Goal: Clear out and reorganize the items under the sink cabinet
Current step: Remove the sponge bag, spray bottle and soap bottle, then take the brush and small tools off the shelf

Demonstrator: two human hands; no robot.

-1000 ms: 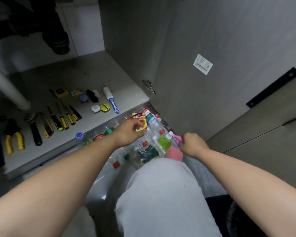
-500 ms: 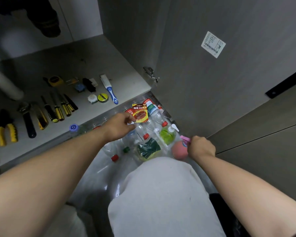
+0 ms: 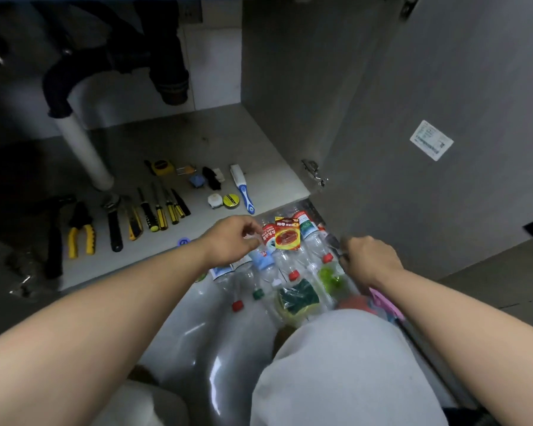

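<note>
A clear plastic bag (image 3: 210,348) full of empty plastic bottles (image 3: 266,265) lies on the floor in front of the open sink cabinet. A yellow-and-red packet (image 3: 286,233) rests on top of the bottles, with a green sponge (image 3: 299,298) and a green soap bottle (image 3: 330,276) nearer me. My left hand (image 3: 233,238) pinches clear plastic just left of the packet. My right hand (image 3: 370,256) is curled at the bag's right edge, its fingertips hidden. A pink item (image 3: 382,302) lies under my right forearm.
Hand tools lie in rows on the cabinet floor (image 3: 228,142): yellow pliers (image 3: 80,232), screwdrivers (image 3: 157,210), a tape measure (image 3: 160,167), a blue-handled brush (image 3: 243,192). A white drain pipe (image 3: 83,149) stands at the left. The open cabinet door (image 3: 413,195) is on the right. My grey-trousered knee (image 3: 336,364) is below.
My left hand let go of the yellow-and-red packet, which now lies on the bottles. My right hand released the pink item and moved up to the bag's edge. The view tilted upward.
</note>
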